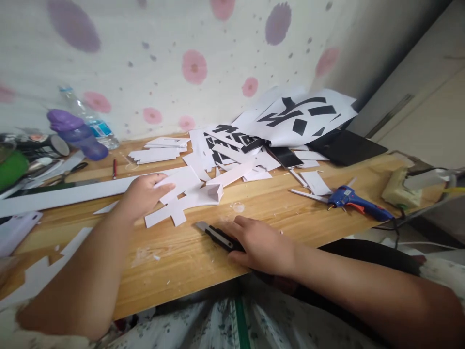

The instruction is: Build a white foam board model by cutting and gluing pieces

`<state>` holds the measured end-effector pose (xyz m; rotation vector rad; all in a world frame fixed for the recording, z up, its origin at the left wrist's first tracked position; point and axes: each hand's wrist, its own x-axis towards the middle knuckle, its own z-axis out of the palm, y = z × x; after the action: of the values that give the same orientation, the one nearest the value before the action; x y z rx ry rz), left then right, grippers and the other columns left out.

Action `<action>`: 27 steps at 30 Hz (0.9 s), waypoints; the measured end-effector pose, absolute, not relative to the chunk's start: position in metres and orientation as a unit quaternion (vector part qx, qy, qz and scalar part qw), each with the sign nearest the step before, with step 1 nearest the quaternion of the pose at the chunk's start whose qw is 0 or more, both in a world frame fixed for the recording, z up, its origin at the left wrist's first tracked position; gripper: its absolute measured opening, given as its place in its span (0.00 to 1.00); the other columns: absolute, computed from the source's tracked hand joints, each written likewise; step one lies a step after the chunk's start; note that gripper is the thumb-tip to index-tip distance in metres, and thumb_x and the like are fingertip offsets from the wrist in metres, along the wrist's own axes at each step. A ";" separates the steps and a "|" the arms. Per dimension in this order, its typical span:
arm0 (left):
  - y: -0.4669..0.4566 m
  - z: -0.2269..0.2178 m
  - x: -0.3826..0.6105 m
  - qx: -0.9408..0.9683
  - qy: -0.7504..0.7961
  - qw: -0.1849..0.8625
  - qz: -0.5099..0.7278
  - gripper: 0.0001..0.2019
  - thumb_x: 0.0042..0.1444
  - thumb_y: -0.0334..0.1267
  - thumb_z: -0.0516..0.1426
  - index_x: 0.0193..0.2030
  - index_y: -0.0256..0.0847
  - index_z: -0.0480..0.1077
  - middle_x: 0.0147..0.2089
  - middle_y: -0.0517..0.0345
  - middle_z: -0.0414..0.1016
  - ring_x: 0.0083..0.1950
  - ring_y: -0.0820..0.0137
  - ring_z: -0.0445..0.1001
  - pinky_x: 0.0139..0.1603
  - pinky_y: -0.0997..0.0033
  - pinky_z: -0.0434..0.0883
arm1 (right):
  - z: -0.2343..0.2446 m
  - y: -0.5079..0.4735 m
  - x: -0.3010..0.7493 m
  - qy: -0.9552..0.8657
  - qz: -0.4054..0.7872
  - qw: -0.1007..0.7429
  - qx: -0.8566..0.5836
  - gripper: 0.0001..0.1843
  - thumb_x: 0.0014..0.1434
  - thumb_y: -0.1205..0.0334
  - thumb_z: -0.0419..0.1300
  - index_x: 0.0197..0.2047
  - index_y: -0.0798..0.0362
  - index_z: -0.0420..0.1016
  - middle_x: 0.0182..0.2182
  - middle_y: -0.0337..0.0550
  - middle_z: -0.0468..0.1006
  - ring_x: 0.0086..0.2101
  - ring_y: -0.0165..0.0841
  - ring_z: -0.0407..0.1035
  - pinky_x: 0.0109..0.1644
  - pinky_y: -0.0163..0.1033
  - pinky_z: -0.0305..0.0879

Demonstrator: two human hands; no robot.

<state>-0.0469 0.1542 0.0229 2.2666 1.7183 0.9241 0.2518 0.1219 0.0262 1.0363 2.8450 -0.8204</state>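
My left hand [140,196] pinches the edge of a flat white foam board piece [186,180], thumb on top and the other fingers partly hidden. Just in front of it lies a white cross-shaped cutout [174,212], beside a curved white piece with a small folded box end [215,193]. My right hand [256,245] is closed around a black utility knife [221,237] low over the table near its front edge. The knife's blade [202,225] is out and points left, toward the cutout.
A blue hot glue gun [358,201] lies at right near a power strip [395,191]. White scraps, printed sheets [305,114] and a dark phone-like slab [285,156] fill the back. A long white strip [72,196], purple bottle [78,135] and red pen [115,168] lie left.
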 end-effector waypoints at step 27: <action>0.140 0.005 0.024 0.850 0.496 0.051 0.171 0.37 0.50 0.32 0.61 0.66 0.47 0.51 0.62 0.48 0.62 0.62 0.56 0.62 0.62 0.50 0.62 | 0.041 0.179 0.294 0.937 -0.066 0.068 0.335 0.14 0.64 0.64 0.46 0.50 0.53 0.66 0.31 0.44 0.77 0.27 0.35 0.70 0.28 0.37 0.50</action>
<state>0.0238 0.1405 0.0046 2.5863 1.5099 0.5218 0.2942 0.1788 0.0409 1.0102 2.8226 -0.2002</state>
